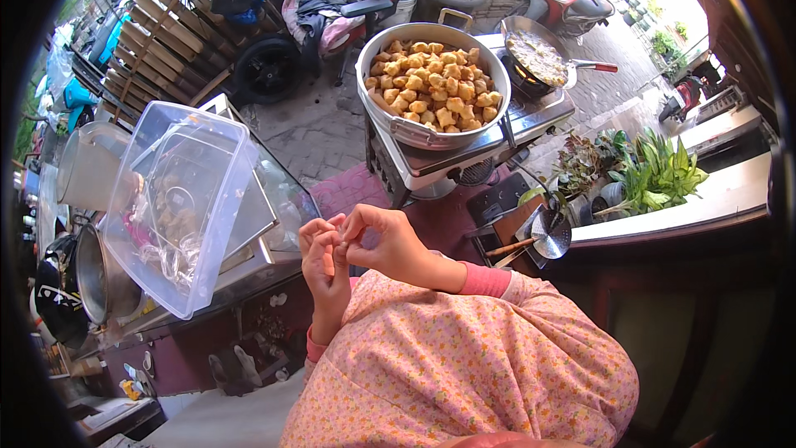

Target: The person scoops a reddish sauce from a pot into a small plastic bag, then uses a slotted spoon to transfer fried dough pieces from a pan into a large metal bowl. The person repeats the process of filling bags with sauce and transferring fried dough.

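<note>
My left hand [324, 255] and my right hand [388, 246] meet fingertip to fingertip in front of my chest. Whether something tiny or clear is pinched between them cannot be told. Beyond them a large round aluminium pot [429, 140] holds a heap of golden fried dough pieces [435, 84]; it stands on a gas stove [410, 174]. On the stove's far burner, over a flame, is a frying pan [538, 53] with food bubbling in oil. To the left, a clear plastic box [214, 199] sits tilted with thin plastic bags [177, 261] inside or behind it.
A perforated skimmer [551, 234] with a wooden handle lies right of the stove, near potted plants [659, 177]. Left are a translucent bucket [93, 165], a metal pot [102, 277] and a glass-sided case [280, 199]. An office chair [367, 6] stands beyond the stove.
</note>
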`<state>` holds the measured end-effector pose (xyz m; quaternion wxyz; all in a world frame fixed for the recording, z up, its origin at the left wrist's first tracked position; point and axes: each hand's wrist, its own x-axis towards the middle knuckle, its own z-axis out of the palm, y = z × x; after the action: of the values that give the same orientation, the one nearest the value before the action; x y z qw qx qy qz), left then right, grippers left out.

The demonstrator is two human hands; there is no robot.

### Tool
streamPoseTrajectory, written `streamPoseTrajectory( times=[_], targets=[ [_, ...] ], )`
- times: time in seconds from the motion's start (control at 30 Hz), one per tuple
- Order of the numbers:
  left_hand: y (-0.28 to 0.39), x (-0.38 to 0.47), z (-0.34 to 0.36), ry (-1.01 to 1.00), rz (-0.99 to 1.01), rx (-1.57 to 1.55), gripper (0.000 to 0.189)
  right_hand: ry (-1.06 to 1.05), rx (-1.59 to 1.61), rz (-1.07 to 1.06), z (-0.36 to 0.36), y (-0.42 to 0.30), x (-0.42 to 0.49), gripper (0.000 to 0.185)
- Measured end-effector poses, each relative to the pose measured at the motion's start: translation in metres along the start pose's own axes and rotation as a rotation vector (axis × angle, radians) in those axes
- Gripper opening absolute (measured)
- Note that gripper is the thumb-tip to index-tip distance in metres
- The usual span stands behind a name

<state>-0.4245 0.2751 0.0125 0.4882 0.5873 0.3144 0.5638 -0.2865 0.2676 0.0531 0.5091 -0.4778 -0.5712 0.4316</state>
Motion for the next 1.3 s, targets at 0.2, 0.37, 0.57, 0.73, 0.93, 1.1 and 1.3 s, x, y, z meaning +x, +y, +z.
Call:
streamPoseTrajectory(
  times=[0.2, 0.37, 0.57, 0.73, 0.93, 1.1, 1.3],
  targets=[
    [-0.004, 0.003, 0.013, -0.065, 0.015, 0.060, 0.009, 0.026, 0.148, 0.131, -0.021, 0.004, -0.008, 0.015],
    [-0.005, 0.008, 0.019, -0.015, 0.211, 0.391, 0.011, 0.037, 0.087, 0.064, -0.032, 0.011, -0.008, 0.013],
    [-0.002, 0.001, 0.030, 0.001, -0.008, 0.224, 0.008, 0.022, 0.144, 0.083, -0.037, 0.007, -0.008, 0.015],
    [0.002, -0.006, 0.020, -0.070, -0.112, 0.123, 0.007, -0.171, 0.204, 0.133, -0.041, 0.015, -0.005, 0.014],
    [0.012, -0.013, 0.016, 0.154, 0.022, 0.466, 0.008, -0.302, 0.245, 0.261, -0.032, 0.035, 0.006, 0.009],
    [0.022, -0.020, 0.013, 0.226, 0.043, 0.593, 0.008, -0.327, 0.167, 0.133, -0.017, 0.033, 0.007, 0.018],
    [0.023, -0.044, -0.001, 0.267, -0.055, 0.398, 0.009, -0.505, 0.189, 0.073, 0.004, 0.031, 0.013, 0.031]
  ],
)
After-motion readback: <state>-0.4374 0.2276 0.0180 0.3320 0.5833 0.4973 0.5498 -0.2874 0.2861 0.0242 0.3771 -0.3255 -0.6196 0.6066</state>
